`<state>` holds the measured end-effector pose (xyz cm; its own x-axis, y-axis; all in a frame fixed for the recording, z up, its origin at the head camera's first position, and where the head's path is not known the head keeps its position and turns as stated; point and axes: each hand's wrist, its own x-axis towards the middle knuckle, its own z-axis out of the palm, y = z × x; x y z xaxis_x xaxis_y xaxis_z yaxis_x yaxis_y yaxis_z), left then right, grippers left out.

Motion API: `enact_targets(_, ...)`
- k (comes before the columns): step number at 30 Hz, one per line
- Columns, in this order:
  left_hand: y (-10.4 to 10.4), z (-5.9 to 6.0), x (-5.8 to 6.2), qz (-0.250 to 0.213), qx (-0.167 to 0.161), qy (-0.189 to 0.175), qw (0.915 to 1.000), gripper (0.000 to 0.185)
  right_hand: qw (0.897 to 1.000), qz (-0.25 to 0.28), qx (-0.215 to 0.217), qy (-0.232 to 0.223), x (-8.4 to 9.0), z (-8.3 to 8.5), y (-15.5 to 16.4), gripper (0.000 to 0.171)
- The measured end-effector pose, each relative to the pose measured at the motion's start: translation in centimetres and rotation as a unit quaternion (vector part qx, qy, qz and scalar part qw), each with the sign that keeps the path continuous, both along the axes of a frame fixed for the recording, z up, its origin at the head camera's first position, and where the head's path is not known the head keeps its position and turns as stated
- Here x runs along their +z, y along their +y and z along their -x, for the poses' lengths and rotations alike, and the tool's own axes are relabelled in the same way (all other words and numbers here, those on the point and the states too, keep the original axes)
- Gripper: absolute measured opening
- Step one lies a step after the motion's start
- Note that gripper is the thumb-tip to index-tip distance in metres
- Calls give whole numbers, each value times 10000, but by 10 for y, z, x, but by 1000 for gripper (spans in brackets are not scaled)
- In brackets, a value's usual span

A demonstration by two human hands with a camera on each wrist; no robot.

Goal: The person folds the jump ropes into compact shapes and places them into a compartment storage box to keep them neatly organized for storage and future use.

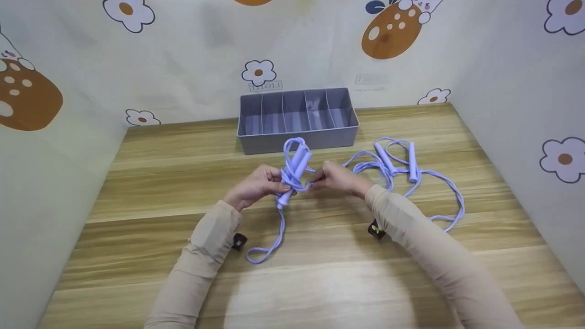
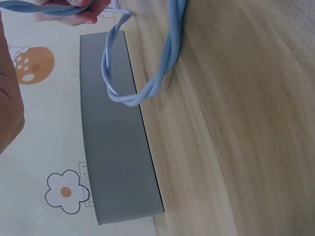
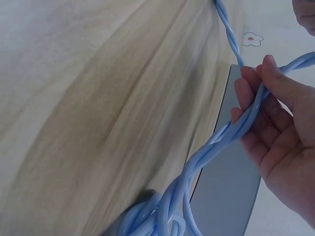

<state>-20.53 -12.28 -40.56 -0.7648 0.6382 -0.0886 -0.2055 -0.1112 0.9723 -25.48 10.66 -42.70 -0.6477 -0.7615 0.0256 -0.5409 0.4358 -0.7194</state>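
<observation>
Periwinkle twisted-cord skipping rope (image 1: 291, 177) around paired cylindrical handles (image 1: 300, 157), firm in left hand (image 1: 259, 185), strand in right hand's (image 1: 337, 177) pinch.

Pale flower-print walls (image 1: 192, 68) around wood-grain tabletop (image 1: 315, 274).

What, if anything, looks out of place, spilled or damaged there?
Nothing looks spilled or damaged. Only the loose purple jump rope stands out: it sprawls on the table in uneven loops, to the right of the bundled rope, so it looks untidy.

Passage over left tabletop (image 1: 173, 183); tray (image 1: 299, 140) ahead, rope (image 1: 412, 162) rightward
</observation>
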Motion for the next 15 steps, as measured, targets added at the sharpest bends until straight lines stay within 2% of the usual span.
enact_targets(5,5,0,-2,315,-476,129,9983,30,9995,158,169,-213,4,7,1,14)
enact_targets(11,12,2,-4,840,-1199,284,9888,28,9972,17,674,321,16,16,2,9)
enact_targets(15,15,4,-7,1367,-1492,305,9788,24,9989,-120,442,107,22,20,1,13)
